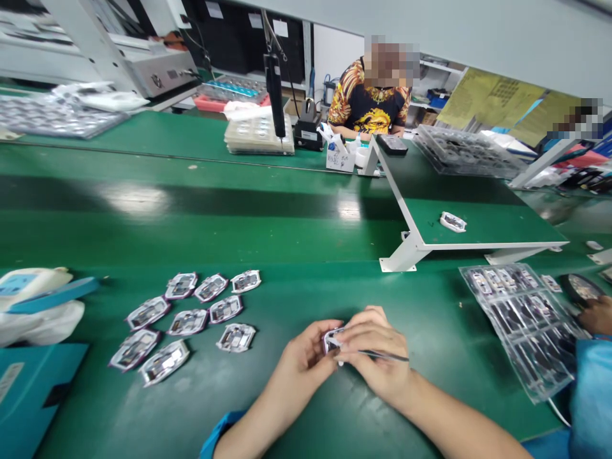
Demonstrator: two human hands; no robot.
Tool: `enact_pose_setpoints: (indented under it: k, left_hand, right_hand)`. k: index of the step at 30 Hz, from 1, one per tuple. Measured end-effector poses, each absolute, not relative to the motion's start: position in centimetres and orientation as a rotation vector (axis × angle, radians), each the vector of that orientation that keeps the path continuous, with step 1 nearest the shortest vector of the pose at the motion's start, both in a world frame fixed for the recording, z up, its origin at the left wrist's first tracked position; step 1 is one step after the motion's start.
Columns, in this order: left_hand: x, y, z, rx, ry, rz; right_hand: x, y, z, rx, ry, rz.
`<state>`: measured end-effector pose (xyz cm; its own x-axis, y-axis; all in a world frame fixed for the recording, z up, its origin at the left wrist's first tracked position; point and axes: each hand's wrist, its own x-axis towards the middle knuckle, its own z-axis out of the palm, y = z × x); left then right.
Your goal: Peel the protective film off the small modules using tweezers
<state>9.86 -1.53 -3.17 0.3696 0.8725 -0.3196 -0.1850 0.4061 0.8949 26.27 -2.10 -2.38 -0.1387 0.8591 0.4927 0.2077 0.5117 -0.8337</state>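
Between the fingers and thumb of my left hand [306, 357] is a small device housing [329, 342] with a purplish rim and pale inner parts. My right hand [377, 350] is closed around tweezers [387, 356], a thin dark metal tool whose back end points right. Its fingers press over the housing, so the tweezers' tip and most of the inside are hidden. On the green table [306, 293] to the left lie several similar housings [188, 322], open side up, with electronic parts showing inside.
A clear plastic tray [526, 325] with several small parts lies to the right, near a co-worker's hand [597, 315]. Beyond my hands stands a low green-topped shelf [482, 223] carrying one housing. A black electric screwdriver [274, 95] hangs overhead. A blue folder [38, 401] lies at left.
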Motion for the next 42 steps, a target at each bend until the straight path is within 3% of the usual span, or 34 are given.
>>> enact_pose_setpoints:
  k: [5,11,22,42]
  left_hand:
    - [9.9,-1.6,-3.0,0.826,1.015,0.775]
    - [9.7,-1.3,-2.7,0.780,1.109,0.783]
    - [9.6,-1.3,-2.2,0.839,1.103,0.707]
    - [9.8,-1.3,-2.6,1.080,1.087,0.747]
  right_hand:
    - [26.3,-1.9,-2.5,-0.923,-1.539,0.802]
    - [26.5,-1.4,-2.8,-1.072,-1.097,1.136]
    - [26.5,-1.1,-3.3,-1.157,-0.983,1.361]
    - [26.6,-1.0,-2.9,-1.196,-1.021,1.251]
